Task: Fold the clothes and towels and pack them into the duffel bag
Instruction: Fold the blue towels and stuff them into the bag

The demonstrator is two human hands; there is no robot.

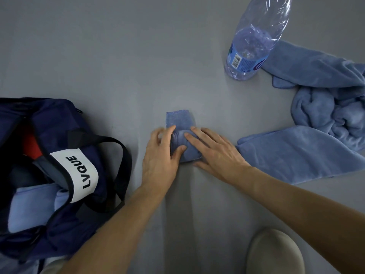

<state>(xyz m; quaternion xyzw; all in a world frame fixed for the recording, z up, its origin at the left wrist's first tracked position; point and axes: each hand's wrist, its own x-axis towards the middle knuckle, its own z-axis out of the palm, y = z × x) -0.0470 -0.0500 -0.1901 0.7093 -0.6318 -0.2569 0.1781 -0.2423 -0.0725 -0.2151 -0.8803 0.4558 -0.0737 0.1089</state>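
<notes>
Head view: the right hand (215, 151) lies flat, fingers straight and spread, pressing down on the near end of a small blue cloth (178, 120). The left hand (160, 153) meets it from the other side. Its thumb lies across the bunched middle of the cloth, and its fingers, blurred, reach over the cloth's left edge; whether they pinch the fabric or only rest on it cannot be told. The cloth is a narrow folded strip on the grey surface (118, 56), its far end flat and uncovered beyond the fingertips.

Just right of the right hand lies a blue towel (308, 155), one end spread flat, the rest crumpled further back. A clear water bottle (254, 46), partly filled, stands at the towel's far end. Well to the left sits the navy duffel bag (87, 224), open, with a white label (79, 175) reading LVQUE on its strap. Inside it are light blue folded fabric (29, 206) and something red (31, 143). A rounded beige shape (274, 252) shows at the bottom edge.
</notes>
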